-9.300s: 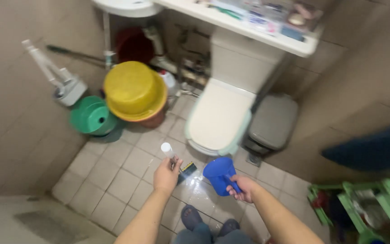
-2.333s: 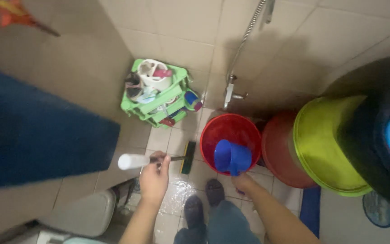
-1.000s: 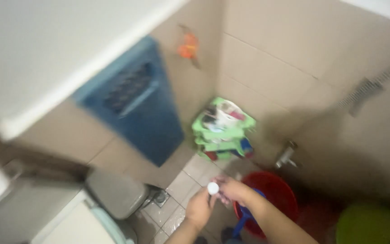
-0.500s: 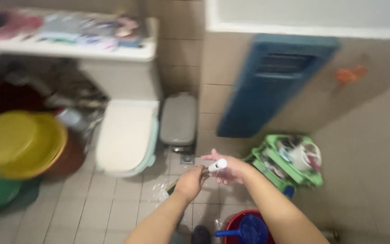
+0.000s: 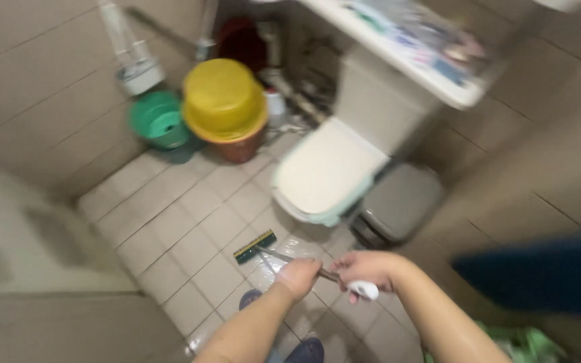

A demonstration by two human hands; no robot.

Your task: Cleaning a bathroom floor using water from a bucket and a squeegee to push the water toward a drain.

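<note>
Both hands hold a long-handled floor brush. My left hand [image 5: 298, 276] grips the thin metal shaft partway down. My right hand [image 5: 366, 267] holds the white handle end [image 5: 364, 290]. The brush head [image 5: 255, 246], dark with a yellow-green edge, rests on the wet tiled floor [image 5: 183, 222] in front of the toilet. My feet in dark slippers [image 5: 307, 349] show at the bottom edge.
A white toilet [image 5: 324, 171] with shut lid stands ahead, a grey pedal bin [image 5: 398, 202] to its right. A yellow basin [image 5: 225, 99] upturned on a brown bucket and a green tub [image 5: 159, 121] sit by the far wall. A white shelf [image 5: 411, 57] runs above. Blue panel [image 5: 539, 272] right.
The view has swung back from the red bucket corner to the toilet side. My right hand let go of the blue scoop and joined the left on the brush; the brush head now touches the floor.
</note>
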